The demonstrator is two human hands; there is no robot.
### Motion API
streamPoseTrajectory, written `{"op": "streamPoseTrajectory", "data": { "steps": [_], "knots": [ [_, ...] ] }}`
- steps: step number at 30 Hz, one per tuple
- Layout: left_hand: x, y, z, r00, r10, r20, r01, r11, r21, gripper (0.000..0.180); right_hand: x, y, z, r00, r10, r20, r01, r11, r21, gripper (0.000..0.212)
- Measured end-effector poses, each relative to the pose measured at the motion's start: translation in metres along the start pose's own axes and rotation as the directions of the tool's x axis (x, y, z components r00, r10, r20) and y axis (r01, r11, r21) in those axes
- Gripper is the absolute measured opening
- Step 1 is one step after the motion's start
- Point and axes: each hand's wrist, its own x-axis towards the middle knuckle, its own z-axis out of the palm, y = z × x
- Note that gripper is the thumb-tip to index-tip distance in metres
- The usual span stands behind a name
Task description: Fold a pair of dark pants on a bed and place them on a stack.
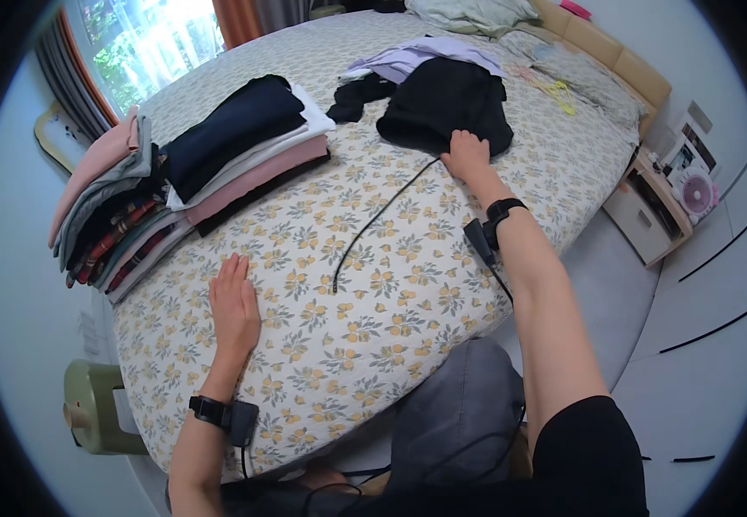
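Observation:
My left hand (pixel 235 303) lies flat on the patterned bedspread (pixel 304 379), fingers stretched out and holding nothing. At the near edge of a bunched black garment (pixel 446 103), my right hand (pixel 466 155) has its fingers curled over the cloth. A thin black cord (pixel 379 214), like a drawstring, runs from beside that hand toward me across the bed. Whether the right fingers also pinch the cord is hidden. Behind the black garment lies a lilac garment (pixel 390 59), with a smaller dark cloth piece (pixel 359 96) to the left.
Two stacks of folded clothes stand at the left: one topped by a pink garment (pixel 98 159), one by a navy garment (pixel 231 129). A green stool-like object (pixel 102 405) is by the bed's left corner. A nightstand (pixel 644 211) with a small fan (pixel 696 191) stands at the right.

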Motion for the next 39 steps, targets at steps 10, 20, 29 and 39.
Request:
{"op": "streamPoseTrajectory", "data": {
  "steps": [10,20,29,39],
  "knots": [
    [-0.008,-0.022,0.007,0.993,0.048,-0.104,-0.042,0.997,0.060,0.039,-0.132,-0.079,-0.067,0.876,-0.448,0.181,0.367,0.860,0.354,0.039],
    [-0.073,-0.001,-0.041,0.932,-0.229,0.281,0.243,-0.182,-0.953,0.071,-0.287,-0.242,-0.152,0.667,-0.738,0.101,-0.008,0.129,0.992,0.031],
    [-0.200,-0.029,-0.140,0.931,-0.205,0.302,0.247,-0.254,-0.935,0.039,-0.352,-0.373,-0.185,0.622,-0.741,-0.254,0.216,-0.150,0.965,0.037],
    [-0.176,-0.150,-0.183,0.802,-0.585,-0.119,0.158,0.401,-0.903,0.034,-0.200,-0.262,-0.206,0.533,-0.837,0.123,-0.136,0.059,0.989,0.041]
  ]
}}
